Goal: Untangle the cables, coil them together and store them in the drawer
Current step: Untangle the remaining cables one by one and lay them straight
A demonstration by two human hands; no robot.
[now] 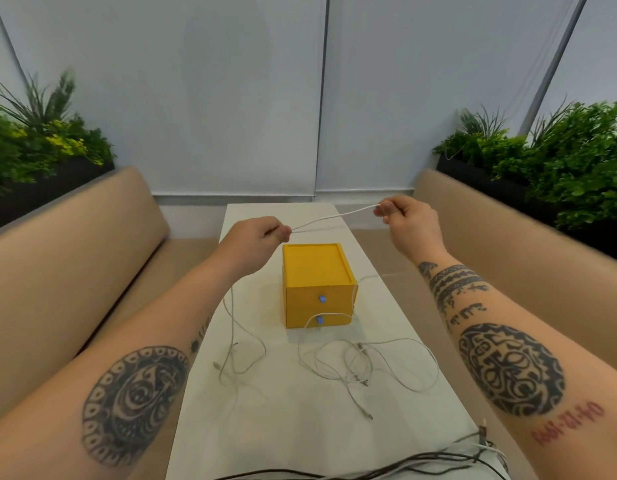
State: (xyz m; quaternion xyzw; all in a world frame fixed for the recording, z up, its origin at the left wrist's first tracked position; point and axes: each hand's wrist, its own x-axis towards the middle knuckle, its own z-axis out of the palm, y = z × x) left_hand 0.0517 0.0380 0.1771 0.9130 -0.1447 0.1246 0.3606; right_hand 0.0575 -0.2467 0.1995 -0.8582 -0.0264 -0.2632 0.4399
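Untangling step: left fingers (283,233) and right fingers (383,211) each pinch a white cable (335,218) stretched between them. Next, draw it clear of the tangle (360,370) below them.

A single wide-angle head-worn camera looks forward and down along the table (265,427) from close above.

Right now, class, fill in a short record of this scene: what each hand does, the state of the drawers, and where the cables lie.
left hand: pinches the white cable
right hand: pinches the same cable, higher up
white cable: stretched between the hands, above the yellow drawer box
drawers: both closed
loose cables: white, tangled on the table before the box
dark cables: at the near edge
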